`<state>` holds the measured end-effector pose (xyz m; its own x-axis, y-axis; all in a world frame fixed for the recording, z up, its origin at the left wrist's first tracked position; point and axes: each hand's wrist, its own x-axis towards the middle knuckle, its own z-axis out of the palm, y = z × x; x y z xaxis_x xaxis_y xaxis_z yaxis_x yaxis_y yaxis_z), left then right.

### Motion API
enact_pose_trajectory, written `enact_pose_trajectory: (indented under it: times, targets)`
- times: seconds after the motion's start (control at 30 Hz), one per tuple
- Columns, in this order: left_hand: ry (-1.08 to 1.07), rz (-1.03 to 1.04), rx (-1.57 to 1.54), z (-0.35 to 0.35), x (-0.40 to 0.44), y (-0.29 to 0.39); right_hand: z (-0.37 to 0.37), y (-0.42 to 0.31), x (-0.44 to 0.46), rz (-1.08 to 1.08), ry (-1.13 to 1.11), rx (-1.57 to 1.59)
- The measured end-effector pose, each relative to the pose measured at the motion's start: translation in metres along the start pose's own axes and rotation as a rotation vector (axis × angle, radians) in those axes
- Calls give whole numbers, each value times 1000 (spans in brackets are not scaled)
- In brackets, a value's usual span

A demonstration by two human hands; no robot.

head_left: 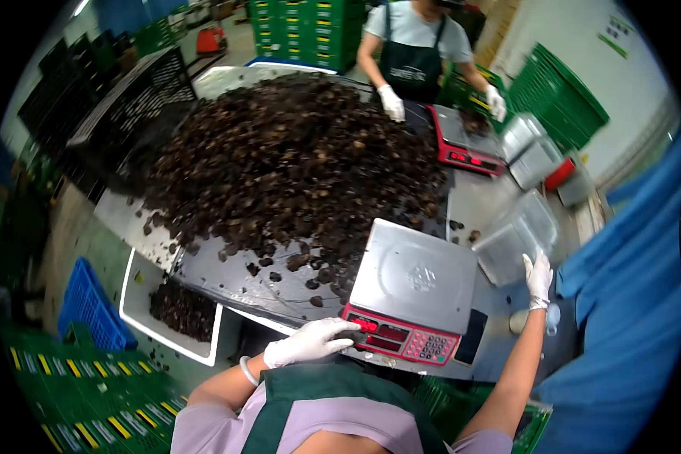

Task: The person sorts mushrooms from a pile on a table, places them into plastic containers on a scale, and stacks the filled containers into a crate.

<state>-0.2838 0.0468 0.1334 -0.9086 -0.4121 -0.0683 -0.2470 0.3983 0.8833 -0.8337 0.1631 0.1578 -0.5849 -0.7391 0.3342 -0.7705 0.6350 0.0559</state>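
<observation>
A red digital scale (415, 284) with a bare metal pan stands in front of me, its red display lit. My left hand (310, 343), in a white glove, lies at the scale's front left corner. Its fingers are stretched out, with the tips at the display edge. On the right, my right hand (538, 280), also gloved, is raised with fingers apart beside a stack of clear plastic boxes (507, 240). Whether its fingertips touch the boxes I cannot tell. A large heap of dark brown, mushroom-like pieces (295, 159) covers the table beyond the scale.
Across the table, a co-worker (412, 53) in white gloves stands at a second red scale (469, 144). A white bin (132, 291) holding dark pieces and a blue crate (91, 306) are at lower left. A dark phone-like slab (471, 337) lies right of my scale. Blue curtain (628, 303) hangs right.
</observation>
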Motion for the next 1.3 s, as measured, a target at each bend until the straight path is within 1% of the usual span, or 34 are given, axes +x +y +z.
enact_pose_trajectory:
  times: [0.03, 0.1, 0.17, 0.23, 0.3, 0.37, 0.4, 0.43, 0.47, 0.5, 0.57, 0.63, 0.67, 0.7, 0.77, 0.8, 0.83, 0.87, 0.9, 0.93, 0.97, 1.0, 1.03, 1.07, 1.13, 1.17, 1.2, 1.23, 1.27, 1.3]
  targets:
    - [75, 3, 13, -3, -13, -14, 13, -4, 8, -2, -40, -57]
    - [185, -178, -45, -15, -44, -21, 9, -12, 22, 171, -194, 15]
    - [343, -288, -113, -15, -71, -40, 4, -15, 23, 292, -142, 68]
    - [433, -384, -180, -16, -90, -57, -14, -33, 21, 319, -97, -62]
    - [482, -392, -213, -22, -100, -62, -28, -44, 23, 313, -35, -131]
    - [523, -396, -269, -25, -108, -80, -14, -8, 32, 316, -5, 233]
    - [526, -393, -220, -29, -113, -89, -5, 22, 39, 349, 12, 586]
    - [529, -423, -173, -38, -115, -89, -12, 19, 32, 334, 245, 858]
    - [562, -442, -165, -48, -117, -87, -42, 8, 21, 329, 200, 1072]
    - [590, -462, -161, -56, -119, -88, -82, -41, 2, 360, 245, 1072]
    - [701, -427, -74, -67, -121, -106, -119, -121, -36, 219, 279, 909]
    - [821, -402, -83, -75, -118, -132, -116, -164, -75, 45, 121, 714]
    - [750, -556, -111, -97, -114, -112, -104, -172, -93, -110, 53, 586]
    - [806, -594, -136, -102, -110, -118, -91, -181, -110, -262, -15, 456]
    - [817, -551, -112, -110, -110, -143, -82, -217, -145, -189, -172, 399]
    - [839, -489, -20, -112, -109, -157, -77, -221, -156, -217, -220, 323]
    - [825, -484, -28, -112, -108, -168, -76, -225, -166, -245, -268, 247]
    - [829, -438, 32, -117, -105, -172, -90, -241, -170, -253, -261, 136]
    - [835, -395, 91, -120, -103, -178, -101, -254, -171, -248, -267, 127]
    - [903, -296, 159, -117, -95, -192, -111, -266, -173, -217, -183, 251]
    - [895, -297, 150, -120, -86, -195, -117, -279, -174, -184, -96, 373]
    - [892, -196, 303, -121, -74, -198, -119, -295, -175, -177, -69, 528]
    - [885, -88, 454, -121, -63, -198, -125, -323, -174, -110, -124, 616]
    - [819, -73, 484, -119, -54, -197, -124, -351, -173, -148, -184, 635]
    - [724, -10, 557, -114, -41, -203, -102, -405, -167, -329, -254, 743]
    - [656, -15, 581, -113, -38, -207, -78, -427, -164, -436, -267, 771]
    - [640, -12, 581, -113, -38, -211, -55, -450, -162, -474, -277, 890]
    - [625, -12, 581, -115, -41, -215, -30, -472, -161, -406, -377, 923]
    - [649, -2, 582, -119, -46, -217, -8, -490, -159, -416, -409, 864]
    - [673, 7, 583, -125, -53, -218, 14, -505, -158, -505, -341, 717]
